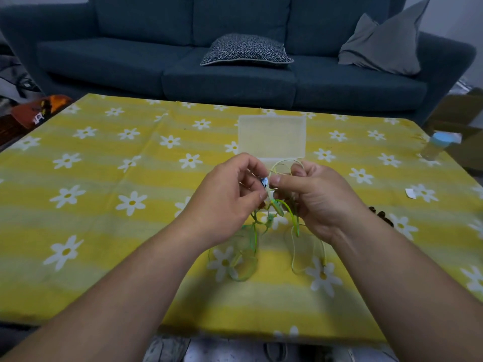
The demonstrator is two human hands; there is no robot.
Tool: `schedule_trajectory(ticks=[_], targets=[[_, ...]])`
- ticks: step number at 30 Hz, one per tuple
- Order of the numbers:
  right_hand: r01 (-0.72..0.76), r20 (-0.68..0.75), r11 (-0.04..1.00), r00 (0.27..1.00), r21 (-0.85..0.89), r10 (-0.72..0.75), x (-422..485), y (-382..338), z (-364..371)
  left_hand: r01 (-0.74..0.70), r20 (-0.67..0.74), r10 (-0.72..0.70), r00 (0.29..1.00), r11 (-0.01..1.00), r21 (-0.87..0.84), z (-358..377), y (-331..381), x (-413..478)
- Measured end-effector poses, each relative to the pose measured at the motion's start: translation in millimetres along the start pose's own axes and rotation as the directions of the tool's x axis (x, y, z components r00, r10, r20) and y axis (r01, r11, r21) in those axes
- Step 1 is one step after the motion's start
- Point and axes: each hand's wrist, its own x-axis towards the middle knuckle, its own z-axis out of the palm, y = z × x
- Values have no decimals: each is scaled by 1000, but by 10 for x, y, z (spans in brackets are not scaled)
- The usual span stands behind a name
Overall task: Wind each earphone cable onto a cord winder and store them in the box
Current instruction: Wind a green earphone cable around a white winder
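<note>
**Operator:** Head view. Report progress on the task.

**Technician:** Early stage, by judgement. The cord winder [265, 182], a small white piece with a dark mark, is held above the bench [104, 178]. The earphone cable [253, 239] is largely unwound. A few loops stand at the winder, and the rest hangs down and lies in loose coils on the cloth. The box [271, 134] sits on the bench just beyond the hands. No wound set shows inside it, though its translucent walls hide detail.

**Operator:** State of each grip.

**Technician:** The left grip [230, 194] is closed, with thumb and fingers pinching the cord winder. The right grip [318, 197] is closed on the earphone cable, with fingers curled round a loop close against the winder.

**Operator:** Steps outstanding.

**Technician:** Wind the hanging length, secure the end, and place the winder in the box. A pale strand [294, 254] with a plug at its end lies on the bench to the right. Whether it belongs to the same cable or to a second set cannot be told. If it is a second set, a full cycle remains for it.

**Operator:** Condition of the cable.

**Technician:** It is thin, limp and green to yellow-green, and it crosses itself at several places below the hands. Expect snags during winding. Its finer detail is blurred.
</note>
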Motion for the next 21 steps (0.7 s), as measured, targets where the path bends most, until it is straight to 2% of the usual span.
schedule_trajectory(ticks=[5, 8, 10, 12, 17, 19, 21], targets=[[-18, -86, 991, 996, 135, 29, 17, -64, -58, 29, -110, -33, 993, 999, -36, -67, -20, 28], [-23, -133, 978, 990, 207, 52, 32, -95, -133, 93, -212, -131, 968, 979, -183, -108, -19, 66], [-28, -151, 971, 986, 239, 66, 39, -115, -186, 194, -273, -289, 918, 925, -325, -140, -26, 108], [-22, -171, 963, 983, 267, 70, 48, -134, -238, 261, -315, -395, 863, 883, -391, -195, -68, 150], [1, -245, 963, 967, 268, 67, 69, -164, -352, 297, -417, -438, 796, 884, -362, -348, -253, 204], [1, -257, 968, 964, 253, 66, 72, -170, -384, 310, -491, -478, 728, 869, -386, -410, -300, 222], [9, -257, 979, 965, 203, 44, 53, -187, -402, 354, -594, -458, 662, 889, -291, -471, -343, 231]])
